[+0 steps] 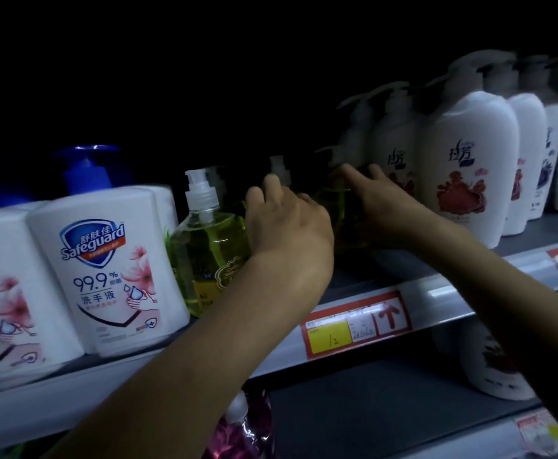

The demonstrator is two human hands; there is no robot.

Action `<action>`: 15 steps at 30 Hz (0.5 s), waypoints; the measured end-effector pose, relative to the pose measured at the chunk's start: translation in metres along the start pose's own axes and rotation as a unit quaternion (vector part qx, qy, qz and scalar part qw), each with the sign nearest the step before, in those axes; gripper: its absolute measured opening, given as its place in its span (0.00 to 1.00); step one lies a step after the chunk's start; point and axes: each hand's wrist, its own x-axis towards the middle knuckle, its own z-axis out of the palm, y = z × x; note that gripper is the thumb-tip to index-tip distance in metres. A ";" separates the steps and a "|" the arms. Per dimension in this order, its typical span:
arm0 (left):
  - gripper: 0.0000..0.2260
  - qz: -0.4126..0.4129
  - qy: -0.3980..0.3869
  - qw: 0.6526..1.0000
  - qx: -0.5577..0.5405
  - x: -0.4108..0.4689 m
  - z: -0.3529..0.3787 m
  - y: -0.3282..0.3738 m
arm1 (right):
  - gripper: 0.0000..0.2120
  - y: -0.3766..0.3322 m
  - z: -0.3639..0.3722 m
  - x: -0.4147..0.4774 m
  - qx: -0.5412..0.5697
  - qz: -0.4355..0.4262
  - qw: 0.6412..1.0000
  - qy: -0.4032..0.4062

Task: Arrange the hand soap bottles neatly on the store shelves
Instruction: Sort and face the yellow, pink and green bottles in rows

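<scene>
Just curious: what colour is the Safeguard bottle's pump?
Blue pump, clearest in the head view.
</scene>
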 end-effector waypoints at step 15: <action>0.24 0.061 0.105 0.991 -0.053 -0.047 -0.002 -0.013 | 0.27 -0.021 0.001 -0.051 -0.040 -0.021 0.997 0.068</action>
